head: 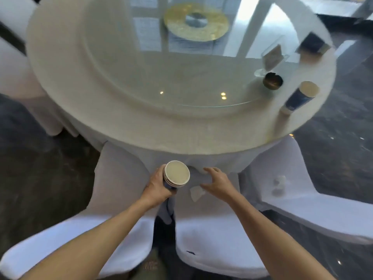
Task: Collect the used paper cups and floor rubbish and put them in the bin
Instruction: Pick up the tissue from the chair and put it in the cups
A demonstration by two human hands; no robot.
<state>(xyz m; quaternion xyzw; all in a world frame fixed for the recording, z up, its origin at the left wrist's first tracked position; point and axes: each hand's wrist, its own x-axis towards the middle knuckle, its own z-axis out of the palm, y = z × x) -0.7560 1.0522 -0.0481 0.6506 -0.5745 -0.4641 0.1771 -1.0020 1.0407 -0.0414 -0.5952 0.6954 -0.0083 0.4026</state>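
Progress looks partial from where I sit: left hand (159, 183) has its fingers (164, 174) wrapped round a stack of paper cups (177, 174), several rims nested, held upright just below the near edge of the round bench (141, 126). Right hand (219, 181) is empty, fingers spread loose, hovering just above a crumpled bit of white paper (196, 193) lying on the seat of a white-covered chair (212, 229); not touching it as far as I can tell. I read that scrap as the next pickup. Still left on the bench: one blue paper cup (301, 97) at the far right edge, standing apart from everything in hand. A dark ashtray-like dish (272, 81) and a tipped-looking glass (270, 57) sit near it on the glass turntable (161, 77); blur makes both hard to read, and I doubt they count as rubbish. More small white scraps (279, 183) lie on the next chair to the right. Dark floor (40, 158) shows nothing obvious, though motion blur could hide small bits. No bin anywhere in view, so nothing is disposed of yet. My estimate: cup collection mostly done, scraps and the bin trip all outstanding.
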